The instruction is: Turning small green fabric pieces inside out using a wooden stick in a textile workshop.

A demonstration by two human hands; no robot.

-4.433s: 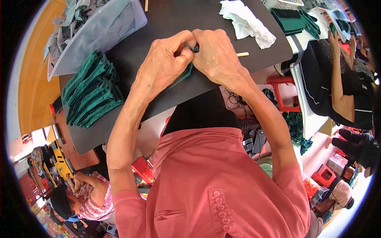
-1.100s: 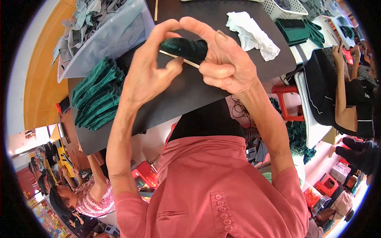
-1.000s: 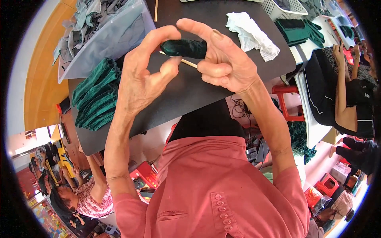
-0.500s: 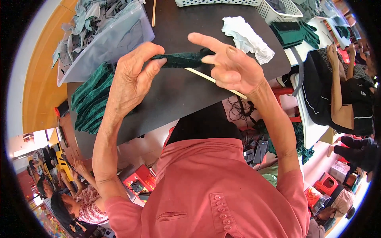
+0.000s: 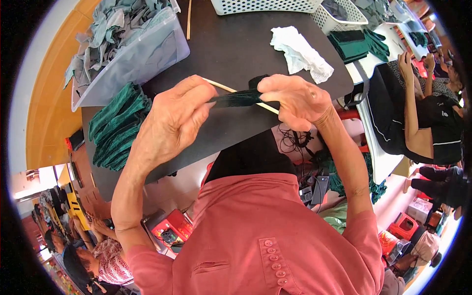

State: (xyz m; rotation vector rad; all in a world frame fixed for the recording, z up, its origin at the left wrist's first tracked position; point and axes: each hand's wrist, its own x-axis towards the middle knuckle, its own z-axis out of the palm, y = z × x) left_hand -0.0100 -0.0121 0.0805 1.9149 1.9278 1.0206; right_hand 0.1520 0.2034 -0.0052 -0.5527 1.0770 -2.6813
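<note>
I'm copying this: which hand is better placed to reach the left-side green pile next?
Probably the left hand: it is closer to that green pile, while the right hand is farther across. Both pinch the dark green strip.

A dark green velvety strip (image 5: 230,101) stretches over a slanting pale stick (image 5: 218,85).

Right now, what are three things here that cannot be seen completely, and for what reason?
Head view, dark green fabric: parts covered by fingers of the left hand and right hand.
Head view, pale stick between the hands: its middle, behind that fabric.
Head view, white basket at top centre: its far part, cut off by the upper edge.
</note>
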